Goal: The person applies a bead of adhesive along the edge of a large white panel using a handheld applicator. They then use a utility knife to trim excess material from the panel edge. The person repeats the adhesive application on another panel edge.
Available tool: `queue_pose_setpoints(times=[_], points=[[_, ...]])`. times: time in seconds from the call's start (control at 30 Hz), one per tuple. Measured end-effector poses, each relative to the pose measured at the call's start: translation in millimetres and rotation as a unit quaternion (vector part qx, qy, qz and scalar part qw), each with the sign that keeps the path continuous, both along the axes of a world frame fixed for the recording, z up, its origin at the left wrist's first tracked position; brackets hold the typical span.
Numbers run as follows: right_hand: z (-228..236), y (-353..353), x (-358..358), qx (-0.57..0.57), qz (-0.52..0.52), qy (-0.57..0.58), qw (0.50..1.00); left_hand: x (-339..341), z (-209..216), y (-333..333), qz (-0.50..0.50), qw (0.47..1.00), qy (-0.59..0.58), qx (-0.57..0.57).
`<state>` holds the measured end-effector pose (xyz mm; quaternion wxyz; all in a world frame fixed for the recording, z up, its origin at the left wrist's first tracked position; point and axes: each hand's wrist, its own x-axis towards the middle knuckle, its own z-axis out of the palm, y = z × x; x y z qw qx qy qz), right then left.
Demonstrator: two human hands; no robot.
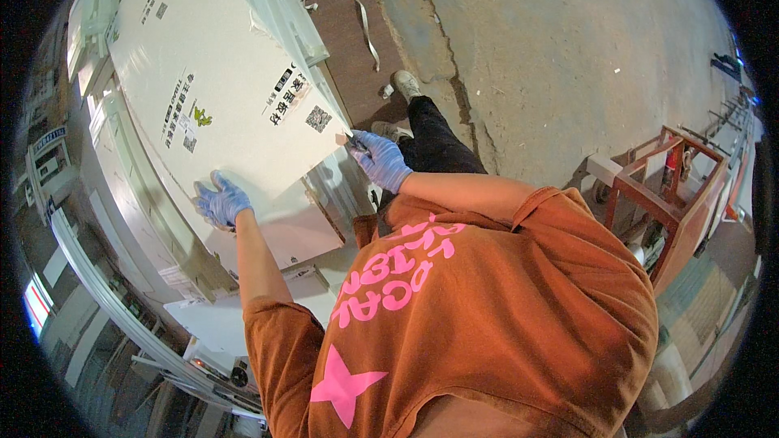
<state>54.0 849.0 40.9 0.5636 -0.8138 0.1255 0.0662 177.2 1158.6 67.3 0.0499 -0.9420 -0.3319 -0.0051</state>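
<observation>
A large white board (235, 105) with printed film on its face lies on a stack of boards to the left. My left hand (221, 199), in a blue glove, rests on the white surface near the board's left edge, its fingers spread. At the board's near right corner, my gloved right hand (380, 161) is closed around a small dark object (354, 141); its kind is mostly hidden by the fingers. Beside those fingertips, a small brownish patch (341, 139) shows at the corner. Another pale board (300, 235) sticks out below the top one.
Further board stacks (134, 186) stand along the left. White strips (365, 28) lie over a brown sheet (357, 40) on the floor by my feet. A crack runs through the concrete floor (552, 49). A reddish-brown frame (673, 186) stands at the right.
</observation>
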Motion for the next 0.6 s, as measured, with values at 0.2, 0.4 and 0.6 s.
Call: queue_pose_setpoints(times=[0.2, 0.4, 0.6], points=[[0.1, 0.5, 2.2, 0.015, 0.002, 0.019, 1.0, -0.1, 0.2, 0.8, -0.003, 1.0, 0.002, -0.008], [3.6, -1.8, 2.4, 0.027, 0.012, 0.033, 0.999, 0.0, -0.2, 0.3, 0.0, 1.0, 0.003, -0.004], [3.5, -1.8, 2.0, 0.026, 0.005, 0.025, 0.999, -1.1, -0.2, 1.1, -0.009, 1.0, -0.004, -0.005]])
